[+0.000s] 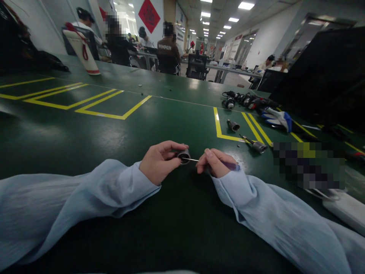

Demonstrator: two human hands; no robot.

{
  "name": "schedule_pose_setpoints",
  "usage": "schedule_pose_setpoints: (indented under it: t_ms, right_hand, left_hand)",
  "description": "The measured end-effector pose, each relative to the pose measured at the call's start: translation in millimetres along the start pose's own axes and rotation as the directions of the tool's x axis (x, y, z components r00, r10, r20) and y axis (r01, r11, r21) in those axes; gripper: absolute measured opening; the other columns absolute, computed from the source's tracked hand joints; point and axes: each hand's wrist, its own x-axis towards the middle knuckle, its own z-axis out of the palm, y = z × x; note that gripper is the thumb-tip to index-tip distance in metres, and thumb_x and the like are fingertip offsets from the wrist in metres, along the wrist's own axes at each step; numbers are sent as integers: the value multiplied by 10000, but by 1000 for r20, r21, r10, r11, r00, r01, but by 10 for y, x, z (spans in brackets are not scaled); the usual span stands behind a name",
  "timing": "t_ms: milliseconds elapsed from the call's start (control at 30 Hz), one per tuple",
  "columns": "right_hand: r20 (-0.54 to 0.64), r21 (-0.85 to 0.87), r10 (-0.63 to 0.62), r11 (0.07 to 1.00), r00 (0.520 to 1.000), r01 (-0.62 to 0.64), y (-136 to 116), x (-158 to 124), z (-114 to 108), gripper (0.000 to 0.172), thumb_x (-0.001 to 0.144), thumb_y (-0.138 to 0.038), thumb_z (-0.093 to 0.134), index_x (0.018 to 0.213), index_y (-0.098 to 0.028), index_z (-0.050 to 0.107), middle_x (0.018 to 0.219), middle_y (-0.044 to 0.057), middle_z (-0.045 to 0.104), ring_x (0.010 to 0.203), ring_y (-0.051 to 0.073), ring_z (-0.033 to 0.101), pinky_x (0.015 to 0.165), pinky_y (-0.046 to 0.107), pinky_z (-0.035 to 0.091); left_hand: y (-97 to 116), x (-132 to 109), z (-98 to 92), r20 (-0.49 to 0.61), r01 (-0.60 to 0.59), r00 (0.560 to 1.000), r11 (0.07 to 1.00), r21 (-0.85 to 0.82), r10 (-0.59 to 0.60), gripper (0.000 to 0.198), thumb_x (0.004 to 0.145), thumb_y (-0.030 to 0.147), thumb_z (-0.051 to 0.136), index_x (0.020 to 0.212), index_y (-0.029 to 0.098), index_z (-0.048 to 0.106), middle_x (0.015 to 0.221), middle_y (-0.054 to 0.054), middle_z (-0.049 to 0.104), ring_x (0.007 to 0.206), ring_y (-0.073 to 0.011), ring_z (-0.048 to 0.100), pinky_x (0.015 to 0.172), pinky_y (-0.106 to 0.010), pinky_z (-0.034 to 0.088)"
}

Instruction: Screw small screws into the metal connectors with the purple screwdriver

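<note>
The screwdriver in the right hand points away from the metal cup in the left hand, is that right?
No, not away: the head view shows the screwdriver in the right hand pointing toward the metal cup in the left hand.

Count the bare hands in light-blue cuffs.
2: left hand, near centre, holding a grey metal part; right hand, beside it, holding a slim tool at the part's opening.
</note>
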Motion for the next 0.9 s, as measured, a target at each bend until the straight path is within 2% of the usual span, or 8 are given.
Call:
schedule_pose_setpoints:
  t_ms: [167,400,533,667,800,900]
  right_hand:
    - [-35,-70,-81,994,996,79,-20,-38,13,359,808,-419,448,594,-163,578,496,4,582,492,95,542,522,226,439]
    - [-40,-201,-166,967,985,155,-54,-82,18,341,824,-363,434,588,-165,580,492,0,572,477,91,534,503,218,428]
    - [-26,-295,-260,925,965,241,-65,-100,22,317,828,-303,431,573,-169,565,495,-4,556,502,92,531,529,224,420]
    - [27,-402,-379,843,925,357,-45,-108,26,299,831,-255,423,571,-175,545,505,-7,544,513,84,508,549,223,406]
    - [139,-482,-515,711,846,512,5,-100,31,258,823,-227,419,599,-170,535,525,5,532,522,95,475,541,242,386]
    - [207,-490,-571,643,794,589,8,-100,25,233,821,-214,411,626,-165,528,540,14,527,534,105,468,551,257,388]
  left_hand:
    - [11,-7,-12,26,6,1000,1000,21,-7,253,597,57,613,842,122,605,906,-55,668,817,-177,637,814,-349,509]
    - [36,-9,7,3,1,1000,1000,8,-1,256,581,56,626,831,107,606,990,-74,646,822,-173,637,818,-335,508]
    - [37,-13,6,-3,-1,1000,1000,4,1,271,569,74,639,836,107,610,995,-78,645,832,-186,636,833,-352,500]
    - [29,-15,6,-6,-3,1000,1000,6,3,273,567,73,631,837,112,612,992,-75,645,829,-186,636,818,-343,505]
    - [36,-12,18,-20,19,1000,1000,6,-19,274,561,70,623,830,121,606,962,-67,653,805,-176,640,776,-312,516]
    - [59,-16,28,-24,32,999,999,24,-31,276,558,72,615,831,117,602,956,-70,654,800,-174,640,759,-296,518]
